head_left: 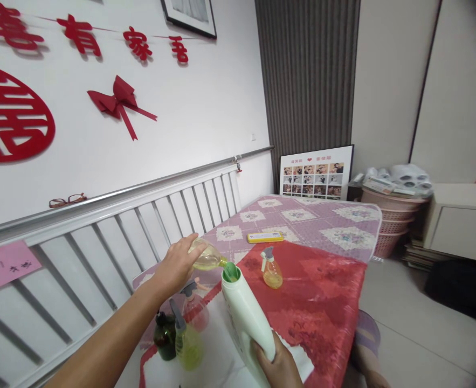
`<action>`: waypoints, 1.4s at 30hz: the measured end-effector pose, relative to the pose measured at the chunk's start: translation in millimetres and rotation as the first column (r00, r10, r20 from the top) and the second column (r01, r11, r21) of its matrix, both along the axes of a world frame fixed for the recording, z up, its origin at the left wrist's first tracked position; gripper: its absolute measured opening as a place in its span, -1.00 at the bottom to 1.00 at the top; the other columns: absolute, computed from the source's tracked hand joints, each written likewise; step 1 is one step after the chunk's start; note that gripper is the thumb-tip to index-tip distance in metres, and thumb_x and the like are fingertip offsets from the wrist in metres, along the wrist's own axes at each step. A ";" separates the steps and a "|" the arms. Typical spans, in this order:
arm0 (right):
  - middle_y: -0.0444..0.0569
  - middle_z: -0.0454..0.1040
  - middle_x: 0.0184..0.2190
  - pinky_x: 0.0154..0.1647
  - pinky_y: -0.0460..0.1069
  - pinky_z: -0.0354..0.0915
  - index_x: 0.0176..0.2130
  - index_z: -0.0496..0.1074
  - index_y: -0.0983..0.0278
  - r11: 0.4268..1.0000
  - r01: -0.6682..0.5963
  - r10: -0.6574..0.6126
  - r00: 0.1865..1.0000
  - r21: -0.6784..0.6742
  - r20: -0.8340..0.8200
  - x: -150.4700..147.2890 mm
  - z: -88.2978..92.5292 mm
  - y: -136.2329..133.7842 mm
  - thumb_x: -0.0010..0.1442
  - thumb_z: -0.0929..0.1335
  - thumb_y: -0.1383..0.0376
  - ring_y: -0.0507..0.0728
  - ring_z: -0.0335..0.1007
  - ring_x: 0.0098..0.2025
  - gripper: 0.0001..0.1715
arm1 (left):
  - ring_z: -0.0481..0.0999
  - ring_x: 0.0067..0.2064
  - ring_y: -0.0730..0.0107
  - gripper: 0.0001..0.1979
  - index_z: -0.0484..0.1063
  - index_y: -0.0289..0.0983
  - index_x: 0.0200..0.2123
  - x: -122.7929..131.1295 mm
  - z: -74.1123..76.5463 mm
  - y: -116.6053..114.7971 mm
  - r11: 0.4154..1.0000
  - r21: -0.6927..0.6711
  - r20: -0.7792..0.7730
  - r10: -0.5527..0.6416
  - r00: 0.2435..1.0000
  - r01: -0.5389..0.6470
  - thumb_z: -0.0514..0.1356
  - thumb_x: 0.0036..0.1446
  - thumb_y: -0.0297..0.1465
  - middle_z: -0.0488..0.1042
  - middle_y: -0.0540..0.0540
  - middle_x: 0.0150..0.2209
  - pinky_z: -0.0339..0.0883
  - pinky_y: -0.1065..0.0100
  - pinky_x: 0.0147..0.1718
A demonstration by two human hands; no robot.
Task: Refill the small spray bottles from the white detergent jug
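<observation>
Hidden stuff 1st: base of the clear bottle (pixel 208 255) is behind L hand (pixel 181 264), so can't see all L fingers; the visible ones are wrapped round it. R hand (pixel 278 365) is cut off at bottom edge, some fingers hidden behind the big pale-green bottle (pixel 249 315), but it's gripping that bottle low down at the handle. Big btl's lower end also out of frame. Its label print too oblique to read. Green insert (pixel 232 272) at its mouth: can't tell if funnel or part of btl. Clear btl's neck is tipped right at it, approx horiz; can't tell if liq is actually flowing.

Containers: clear btl has pale yellow liq. Big btl opaque, lvl unknown. Sprayer w/ grey head (pixel 273 275) stands on red cloth (pixel 310 307), yellow liq in bottom. Nr L forearm: pinkish sprayer (pixel 196 311), yellow-green sprayer (pixel 189 347) and dark green btl (pixel 165 342), grouped close; contents of dark one n/a, too dark. Yellow box (pixel 264 237) further back on table, lid text illegible. Stacked pink baskets (pixel 387 229) by the wall, plastic-wrapped items on top, hard to ID.
</observation>
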State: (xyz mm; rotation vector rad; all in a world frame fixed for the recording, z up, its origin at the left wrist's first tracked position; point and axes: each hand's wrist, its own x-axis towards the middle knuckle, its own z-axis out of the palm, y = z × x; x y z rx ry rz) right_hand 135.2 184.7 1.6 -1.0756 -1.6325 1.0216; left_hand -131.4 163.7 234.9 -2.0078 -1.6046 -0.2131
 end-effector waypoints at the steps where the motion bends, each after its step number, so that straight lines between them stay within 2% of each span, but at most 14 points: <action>1: 0.06 0.68 -0.31 -0.27 -0.01 0.47 -0.25 0.52 0.24 1.000 0.002 -0.002 1.000 0.001 -0.001 -0.2 -0.1 0.0 0.03 0.33 0.08 0.28 0.62 -0.23 -0.64 | 0.21 0.25 -0.01 -0.31 0.14 -0.11 0.24 -0.2 0.1 0.2 1.000 0.003 0.002 -0.001 1.000 0.001 0.04 0.05 -0.68 0.14 -0.30 0.28 0.27 -0.09 0.08; 14: -0.01 0.67 -0.37 -0.31 -0.03 0.47 -0.30 0.51 0.22 1.000 -0.003 0.004 1.000 0.028 -0.018 -0.7 -0.7 -0.6 0.03 0.33 0.11 0.24 0.61 -0.29 -0.71 | 0.24 0.24 0.00 -0.37 0.17 -0.11 0.23 -0.6 0.5 1.2 1.000 0.002 0.025 -0.026 0.999 0.026 0.04 0.10 -0.64 0.15 -0.30 0.29 0.26 -0.10 0.08; 20: -0.02 0.67 -0.39 -0.32 -0.02 0.48 -0.31 0.53 0.21 0.999 0.019 -0.018 1.000 0.039 -0.018 -0.4 4.7 -2.1 0.01 0.34 0.10 0.25 0.61 -0.31 -0.70 | 0.25 0.23 0.03 -0.32 0.14 -0.09 0.25 0.6 2.0 0.9 0.999 0.012 0.031 -0.034 0.999 0.034 0.03 0.08 -0.65 0.16 -0.27 0.28 0.26 -0.09 0.08; 26: 0.00 0.67 -0.36 -0.31 -0.02 0.48 -0.29 0.52 0.22 1.000 -0.001 0.001 1.000 0.025 -0.002 -1.2 1.4 -1.0 0.05 0.33 0.09 0.25 0.61 -0.28 -0.68 | 0.24 0.23 0.02 -0.30 0.12 -0.08 0.25 0.2 4.6 0.1 1.000 0.005 -0.017 -0.031 0.999 0.031 0.04 0.07 -0.68 0.15 -0.28 0.29 0.27 -0.08 0.07; 38: 0.03 0.68 -0.31 -0.26 -0.01 0.47 -0.26 0.52 0.23 1.000 -0.008 0.008 1.000 0.007 -0.030 0.1 1.5 0.2 0.02 0.35 0.09 0.26 0.62 -0.24 -0.66 | 0.21 0.23 -0.05 -0.28 0.09 -0.04 0.26 2.6 13.2 -0.6 0.997 -0.046 -0.016 -0.059 0.998 0.058 0.26 0.05 -0.47 0.11 -0.30 0.30 0.22 -0.12 0.09; 42: 0.03 0.68 -0.31 -0.26 -0.01 0.47 -0.25 0.51 0.23 1.000 -0.005 0.005 1.000 0.003 -0.019 0.2 -4.3 2.0 0.03 0.35 0.08 0.26 0.62 -0.25 -0.65 | 0.21 0.23 -0.04 -0.28 0.11 -0.02 0.25 2.4 13.8 1.6 0.997 -0.051 -0.021 -0.052 0.998 0.051 0.25 0.05 -0.51 0.10 -0.27 0.31 0.21 -0.10 0.09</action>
